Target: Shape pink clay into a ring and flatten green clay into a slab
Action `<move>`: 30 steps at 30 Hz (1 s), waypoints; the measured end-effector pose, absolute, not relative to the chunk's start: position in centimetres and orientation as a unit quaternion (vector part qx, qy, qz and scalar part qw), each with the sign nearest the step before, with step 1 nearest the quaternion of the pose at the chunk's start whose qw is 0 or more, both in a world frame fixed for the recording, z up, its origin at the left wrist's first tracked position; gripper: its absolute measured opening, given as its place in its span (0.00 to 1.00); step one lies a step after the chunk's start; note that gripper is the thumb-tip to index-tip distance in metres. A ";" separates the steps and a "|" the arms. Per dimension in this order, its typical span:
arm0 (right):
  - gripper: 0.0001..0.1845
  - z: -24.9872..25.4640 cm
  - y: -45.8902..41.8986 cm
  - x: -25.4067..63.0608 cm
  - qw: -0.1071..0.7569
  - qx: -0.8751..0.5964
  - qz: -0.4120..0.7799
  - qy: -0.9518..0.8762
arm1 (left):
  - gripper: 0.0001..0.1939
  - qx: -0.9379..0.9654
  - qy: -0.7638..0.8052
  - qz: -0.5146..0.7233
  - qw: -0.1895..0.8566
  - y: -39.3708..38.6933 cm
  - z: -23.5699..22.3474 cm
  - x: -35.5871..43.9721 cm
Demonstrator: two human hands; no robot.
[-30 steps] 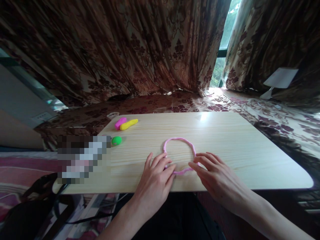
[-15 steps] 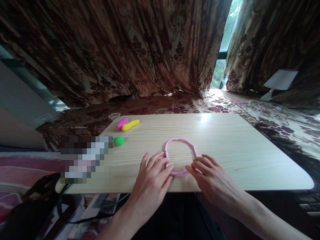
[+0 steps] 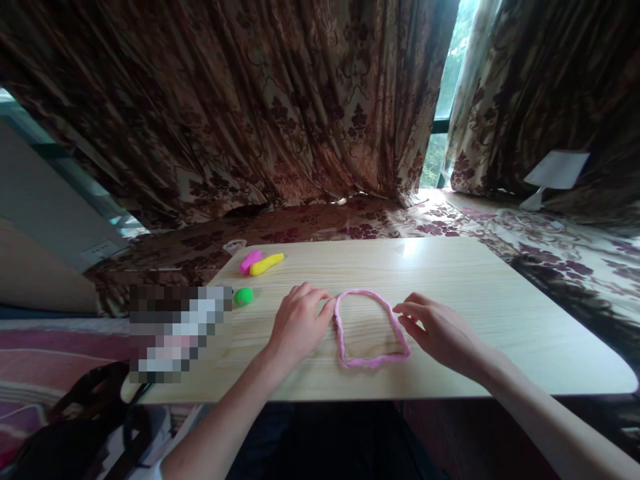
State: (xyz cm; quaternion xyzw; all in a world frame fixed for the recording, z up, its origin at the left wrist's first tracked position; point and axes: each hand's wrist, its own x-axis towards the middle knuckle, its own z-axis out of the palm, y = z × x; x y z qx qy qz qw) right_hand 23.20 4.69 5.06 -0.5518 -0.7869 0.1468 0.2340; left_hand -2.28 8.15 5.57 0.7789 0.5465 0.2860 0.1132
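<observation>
A thin pink roll of modelling clay (image 3: 367, 363) lies on the table as a loop, with a rounded far side, a nearly straight near side and two corners close to me. My left hand (image 3: 301, 319) is at the loop's upper left, thumb and forefinger apart, their tips at or just beside the clay. On the opposite side, my right hand (image 3: 433, 328) has its fingers spread slightly, fingertips close to the clay's right edge. Whether either hand touches the clay is hard to see. Neither one grips it.
Toward the far left of the wooden table (image 3: 500, 320) are a magenta clay piece (image 3: 250, 261), a yellow clay stick (image 3: 267, 264) and a green clay ball (image 3: 243, 297). A blurred-out object (image 3: 180, 333) covers the left edge. Behind stand patterned curtains (image 3: 300, 100) and a white lamp (image 3: 557, 170).
Both hands have moved from the loop's near corners up to its sides. The near end now shows squarer corners and a straighter bottom. The view has tilted slightly upward.
</observation>
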 end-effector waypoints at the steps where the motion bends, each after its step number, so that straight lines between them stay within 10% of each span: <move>1: 0.11 4.8 5.4 23.2 0.241 -0.566 0.150 -0.774 | 0.12 0.765 0.564 0.287 0.121 9.0 5.3 -2.1; 16: 0.20 7.2 10.9 23.8 0.493 -0.452 0.449 -0.593 | 0.16 0.610 0.432 0.371 0.551 11.5 7.8 -0.9; 30: 0.15 16.0 10.9 22.1 0.427 -0.344 0.515 -0.658 | 0.24 0.672 0.315 0.398 0.540 11.4 14.1 1.6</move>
